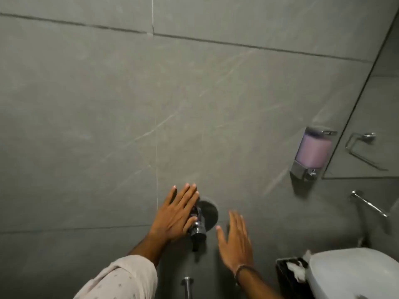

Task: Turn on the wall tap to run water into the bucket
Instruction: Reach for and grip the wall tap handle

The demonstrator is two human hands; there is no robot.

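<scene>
A chrome wall tap (197, 228) with a round backplate juts from the grey tiled wall, low in the middle of the view. My left hand (176, 214) lies flat against the tap's left side, fingers straight and spread, thumb by the handle, not wrapped around it. My right hand (235, 240) hovers open just right of the tap, fingers apart, slightly blurred, touching nothing. No bucket is in view.
A soap dispenser (312, 153) with pink liquid hangs on the wall at right, beside a mirror edge (354, 117). A chrome basin spout (368, 203) and white basin (354, 275) sit at lower right. A small chrome pipe fitting (187, 281) is below the tap.
</scene>
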